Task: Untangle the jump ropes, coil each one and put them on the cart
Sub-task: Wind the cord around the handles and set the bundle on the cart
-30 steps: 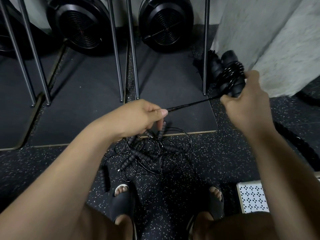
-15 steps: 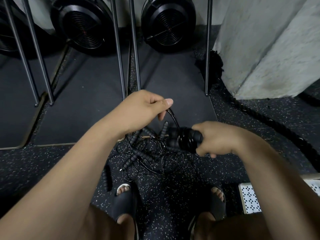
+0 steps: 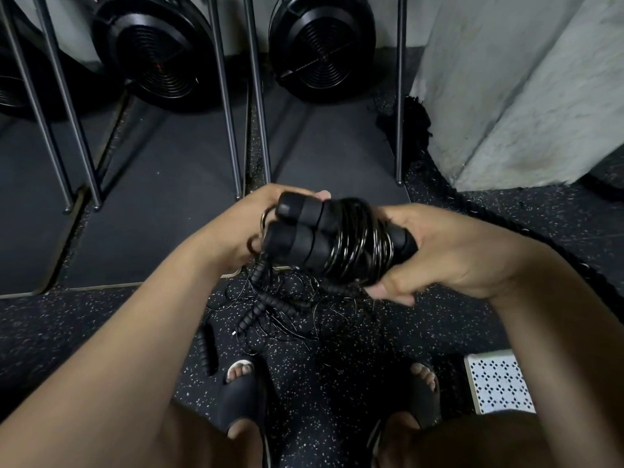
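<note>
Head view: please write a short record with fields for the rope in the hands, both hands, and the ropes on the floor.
held rope: coiled jump rope, cord wound round its two handles
left hand: holds its handle ends
right hand: grips its other end
on floor: tangled ropes, in front of the feet
cart: not clearly in view
</note>
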### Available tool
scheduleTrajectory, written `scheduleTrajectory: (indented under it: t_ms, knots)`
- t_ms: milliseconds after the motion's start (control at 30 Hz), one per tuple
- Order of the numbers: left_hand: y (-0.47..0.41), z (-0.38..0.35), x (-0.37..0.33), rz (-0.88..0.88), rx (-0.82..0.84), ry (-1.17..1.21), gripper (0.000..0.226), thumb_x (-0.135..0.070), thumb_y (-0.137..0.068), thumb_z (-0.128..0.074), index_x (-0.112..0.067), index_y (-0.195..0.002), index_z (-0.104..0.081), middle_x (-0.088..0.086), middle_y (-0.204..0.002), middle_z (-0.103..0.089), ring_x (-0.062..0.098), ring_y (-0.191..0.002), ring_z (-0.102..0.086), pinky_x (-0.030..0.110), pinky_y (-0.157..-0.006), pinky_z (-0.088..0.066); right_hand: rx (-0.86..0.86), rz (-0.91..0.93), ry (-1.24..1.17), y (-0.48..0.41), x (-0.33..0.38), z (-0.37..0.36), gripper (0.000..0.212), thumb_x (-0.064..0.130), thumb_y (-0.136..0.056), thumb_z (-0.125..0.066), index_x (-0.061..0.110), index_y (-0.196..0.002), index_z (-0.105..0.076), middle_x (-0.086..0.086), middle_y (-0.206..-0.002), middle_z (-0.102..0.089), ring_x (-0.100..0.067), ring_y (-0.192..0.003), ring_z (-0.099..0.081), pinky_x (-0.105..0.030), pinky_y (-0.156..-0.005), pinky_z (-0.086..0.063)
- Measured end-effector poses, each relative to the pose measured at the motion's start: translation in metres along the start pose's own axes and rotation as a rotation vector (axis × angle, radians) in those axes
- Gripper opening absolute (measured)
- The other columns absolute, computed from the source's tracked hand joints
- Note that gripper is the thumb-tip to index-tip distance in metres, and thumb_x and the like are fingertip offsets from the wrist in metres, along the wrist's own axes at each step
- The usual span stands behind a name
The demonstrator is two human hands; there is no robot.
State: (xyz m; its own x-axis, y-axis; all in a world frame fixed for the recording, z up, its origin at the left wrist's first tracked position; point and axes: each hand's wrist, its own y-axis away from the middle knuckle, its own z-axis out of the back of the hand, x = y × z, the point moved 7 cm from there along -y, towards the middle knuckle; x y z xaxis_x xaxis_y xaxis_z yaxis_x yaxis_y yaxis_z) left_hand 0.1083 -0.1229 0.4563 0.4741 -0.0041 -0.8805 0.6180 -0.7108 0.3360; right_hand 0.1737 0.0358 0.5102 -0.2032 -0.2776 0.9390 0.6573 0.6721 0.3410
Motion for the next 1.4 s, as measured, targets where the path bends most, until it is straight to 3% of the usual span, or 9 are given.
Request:
scheduleTrajectory:
  t_ms: [100,233,333,533,733,867,1000,1200,1400]
  knots:
    - [-0.005,0.013,0.002,-0.044,-0.172,-0.228,0.015,-0.025,-0.08,-0.067,-0.023,-0.068,-0.058,-0.005,-0.063,-0.046,0.005,-0.05,-0.039,0.019,-0.048,-0.031,-0.054,0.099,-0.058,0.0,0.004,0.005,0.025,-0.007,-0.085,-0.076,0.009,-0.103,-0.068,-0.033,-0.072,-0.053,-0.027,-0.06,-0.048,-0.062,-0.058,-0.033]
    - [-0.009,0.005,0.007,0.004,-0.126,-0.141,0.037,-0.017,-0.089,-0.055,-0.025,-0.053,-0.054,-0.01,-0.051,-0.032,0.002,-0.041,-0.021,0.02,-0.044,-0.01,-0.116,0.213,-0.173,-0.002,0.014,0.005,0.024,-0.012,-0.085,-0.071,0.002,-0.102,-0.061,-0.027,-0.074,-0.052,-0.028,-0.061,-0.046,-0.049,-0.057,-0.035]
    - [-0.009,0.002,0.01,0.057,-0.09,-0.162,0.026,-0.029,-0.103,-0.063,-0.013,-0.084,-0.068,-0.004,-0.051,-0.031,0.006,-0.036,-0.022,0.015,-0.038,-0.015,-0.268,0.244,-0.226,0.002,0.017,0.021,0.025,-0.007,-0.088,-0.071,0.003,-0.106,-0.058,-0.01,-0.079,-0.06,-0.019,-0.062,-0.05,-0.033,-0.06,-0.04]
    - [-0.013,0.0,0.02,0.142,-0.202,-0.333,0.038,-0.037,-0.11,-0.051,-0.003,-0.11,-0.069,-0.004,-0.052,-0.031,0.009,-0.037,-0.024,0.019,-0.039,-0.014,-0.645,0.158,-0.064,-0.002,-0.006,0.045,0.035,-0.007,-0.084,-0.078,0.017,-0.108,-0.069,-0.014,-0.081,-0.071,-0.025,-0.073,-0.061,-0.04,-0.063,-0.042]
    - [-0.026,-0.024,0.034,0.199,-0.152,-0.262,0.044,-0.044,-0.112,-0.048,-0.005,-0.118,-0.067,-0.005,-0.054,-0.028,0.006,-0.036,-0.024,0.013,-0.037,-0.018,-0.677,0.23,-0.41,-0.01,-0.01,0.046,0.02,-0.013,-0.092,-0.064,0.003,-0.104,-0.062,-0.014,-0.083,-0.072,-0.026,-0.081,-0.069,-0.031,-0.051,-0.037]
    - [-0.029,-0.027,0.039,0.243,-0.147,-0.235,0.034,-0.037,-0.11,-0.054,-0.007,-0.123,-0.065,-0.006,-0.053,-0.033,0.006,-0.037,-0.027,0.013,-0.037,-0.018,-0.677,0.242,-0.422,-0.009,-0.011,0.048,0.027,-0.007,-0.095,-0.061,-0.007,-0.121,-0.069,-0.032,-0.127,-0.068,-0.017,-0.078,-0.067,-0.031,-0.055,-0.033]
    - [-0.03,-0.025,0.036,0.19,-0.186,-0.075,0.037,-0.042,-0.107,-0.058,-0.01,-0.124,-0.065,-0.006,-0.054,-0.035,0.006,-0.038,-0.03,0.015,-0.037,-0.019,-0.733,0.265,-0.34,-0.01,-0.012,0.053,0.032,-0.011,-0.093,-0.062,-0.009,-0.124,-0.065,-0.016,-0.119,-0.078,-0.017,-0.072,-0.066,-0.03,-0.052,-0.034]
    - [-0.02,-0.015,0.026,0.098,-0.285,-0.096,0.048,-0.049,-0.107,-0.055,-0.008,-0.129,-0.064,0.001,-0.06,-0.045,0.013,-0.044,-0.043,0.02,-0.038,-0.032,-0.812,0.272,-0.368,-0.003,-0.016,0.072,0.032,-0.012,-0.092,-0.063,-0.011,-0.124,-0.064,-0.018,-0.115,-0.078,-0.017,-0.072,-0.064,-0.029,-0.052,-0.035]
    - [-0.009,-0.009,0.01,-0.08,-0.337,-0.276,0.036,-0.043,-0.101,-0.067,-0.012,-0.119,-0.069,0.011,-0.095,-0.075,0.021,-0.086,-0.072,0.04,-0.082,-0.056,-0.853,0.269,-0.344,0.002,-0.019,0.077,0.03,-0.014,-0.09,-0.064,-0.003,-0.118,-0.065,-0.021,-0.115,-0.077,-0.018,-0.072,-0.065,-0.03,-0.051,-0.035]
